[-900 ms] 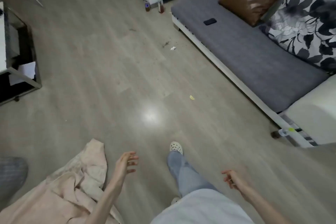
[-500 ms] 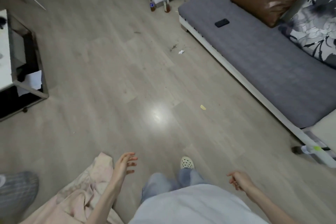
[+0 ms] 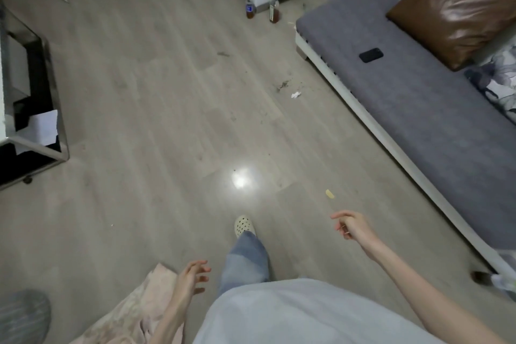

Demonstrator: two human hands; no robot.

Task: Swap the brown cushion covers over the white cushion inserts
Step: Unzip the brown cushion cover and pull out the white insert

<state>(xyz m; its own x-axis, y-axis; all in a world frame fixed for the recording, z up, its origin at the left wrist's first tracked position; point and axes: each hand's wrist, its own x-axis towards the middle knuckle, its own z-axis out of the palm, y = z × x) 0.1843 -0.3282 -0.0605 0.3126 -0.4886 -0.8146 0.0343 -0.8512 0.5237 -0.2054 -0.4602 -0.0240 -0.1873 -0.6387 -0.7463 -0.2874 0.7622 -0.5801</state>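
Compared with a moment ago, the view is closer to the grey sofa [image 3: 418, 109], and the forward foot in the cream clog [image 3: 244, 225] is now stepping ahead on the floor. The right hand [image 3: 350, 225] is raised higher and further forward than before, reaching in the direction of the sofa, while the left hand [image 3: 192, 276] is almost where it was. I judge that the person is walking to the sofa to fetch the cushion, so the swapping of covers is not yet begun.

The brown cushion [image 3: 458, 5] leans at the back of the sofa, at its far end, beside a flower-patterned cushion [image 3: 499, 78] which is partly cut by the frame edge. A black phone [image 3: 370, 55] lies on the sofa seat, just in front of the brown cushion. A pale pink cloth [image 3: 131, 313] lies on the floor, far from the sofa, under the left forearm.

Both hands are empty. The right hand has its fingers loosely curled, palm down, with nothing between them. The left hand hangs relaxed with fingers spread, holding nothing, just above the pink cloth but apart from it.
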